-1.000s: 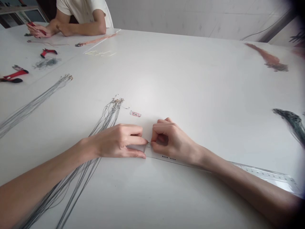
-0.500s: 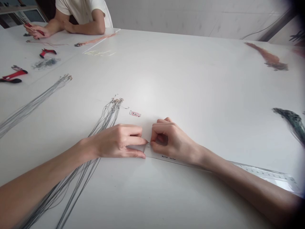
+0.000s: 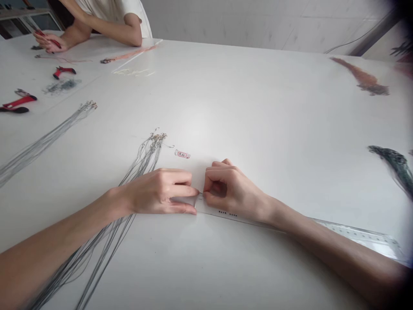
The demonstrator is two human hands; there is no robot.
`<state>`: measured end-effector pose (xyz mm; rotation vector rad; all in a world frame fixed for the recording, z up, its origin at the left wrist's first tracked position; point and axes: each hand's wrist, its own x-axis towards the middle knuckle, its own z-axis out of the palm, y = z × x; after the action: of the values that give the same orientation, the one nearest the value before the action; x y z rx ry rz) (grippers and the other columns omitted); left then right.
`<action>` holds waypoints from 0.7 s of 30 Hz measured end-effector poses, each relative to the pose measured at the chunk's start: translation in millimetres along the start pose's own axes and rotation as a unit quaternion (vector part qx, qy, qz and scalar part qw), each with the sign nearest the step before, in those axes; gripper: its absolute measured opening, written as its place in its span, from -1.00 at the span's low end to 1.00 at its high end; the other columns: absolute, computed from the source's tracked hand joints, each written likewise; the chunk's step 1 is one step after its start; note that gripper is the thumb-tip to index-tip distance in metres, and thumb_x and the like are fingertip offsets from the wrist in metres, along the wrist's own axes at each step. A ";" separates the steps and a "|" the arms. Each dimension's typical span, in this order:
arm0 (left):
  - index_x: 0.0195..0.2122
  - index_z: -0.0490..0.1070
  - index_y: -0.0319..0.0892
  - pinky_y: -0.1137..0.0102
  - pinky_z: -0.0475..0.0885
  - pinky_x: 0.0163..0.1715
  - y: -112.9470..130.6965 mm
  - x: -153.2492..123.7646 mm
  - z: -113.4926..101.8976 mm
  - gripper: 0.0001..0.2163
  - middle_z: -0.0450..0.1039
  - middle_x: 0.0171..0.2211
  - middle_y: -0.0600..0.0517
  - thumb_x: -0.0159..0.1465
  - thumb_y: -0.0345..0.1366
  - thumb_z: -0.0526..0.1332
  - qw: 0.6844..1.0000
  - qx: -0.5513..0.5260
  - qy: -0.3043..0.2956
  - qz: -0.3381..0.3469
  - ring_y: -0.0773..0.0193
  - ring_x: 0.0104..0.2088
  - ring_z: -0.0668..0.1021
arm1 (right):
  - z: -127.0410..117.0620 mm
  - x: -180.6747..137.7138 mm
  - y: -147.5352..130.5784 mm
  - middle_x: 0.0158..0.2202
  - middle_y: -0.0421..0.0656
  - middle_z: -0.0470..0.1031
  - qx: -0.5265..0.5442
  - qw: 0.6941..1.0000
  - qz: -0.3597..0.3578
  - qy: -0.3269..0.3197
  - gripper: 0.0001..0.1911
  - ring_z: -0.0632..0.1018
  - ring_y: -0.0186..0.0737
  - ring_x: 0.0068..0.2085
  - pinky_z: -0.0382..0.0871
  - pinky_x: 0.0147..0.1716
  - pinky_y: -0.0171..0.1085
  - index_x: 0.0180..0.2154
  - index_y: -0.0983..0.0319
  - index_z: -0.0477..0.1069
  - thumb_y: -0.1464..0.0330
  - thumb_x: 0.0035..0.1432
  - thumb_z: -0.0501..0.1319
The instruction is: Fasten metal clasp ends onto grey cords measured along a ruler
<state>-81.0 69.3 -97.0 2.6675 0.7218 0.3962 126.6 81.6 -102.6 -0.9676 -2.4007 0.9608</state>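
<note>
My left hand [image 3: 161, 190] and my right hand [image 3: 230, 189] meet fingertip to fingertip near the middle of the white table [image 3: 258, 107]. Both are closed in a pinch on something tiny between them that I cannot make out. They rest on the left end of a clear plastic ruler [image 3: 358, 234], which runs right under my right forearm. A bundle of thin grey cords [image 3: 142, 161] with metal clasps lies under my left wrist. A small red-and-white tag [image 3: 182, 154] sits just beyond my hands.
A second grey cord bundle [image 3: 48, 137] lies at the left. Red-handled pliers [image 3: 19, 103] and another red tool [image 3: 63, 71] sit at far left. Another person's arms [image 3: 106, 30] rest at the far corner. Brown [image 3: 361, 77] and dark cord bundles [image 3: 393, 163] lie at right.
My hands have stayed in place. The person at the far corner has shifted their arms, lifting one forearm off the table.
</note>
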 end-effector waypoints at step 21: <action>-0.32 0.46 -0.23 0.51 0.20 -0.49 -0.7 0.1 -0.5 -0.81 0.24 -0.47 0.07 0.27 -0.24 0.13 1.000 0.018 -0.009 0.012 0.40 -0.53 0.25 | 0.0 1.2 1.0 -0.64 -0.32 0.13 0.005 1.000 -0.003 0.001 -0.81 0.21 -0.41 -0.50 0.06 -0.26 -0.28 -0.63 0.28 0.10 0.58 -0.14 0.09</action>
<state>-81.5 70.0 -96.8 2.7121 0.6996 0.3671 126.2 83.0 -103.2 -0.9563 -2.3925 0.9682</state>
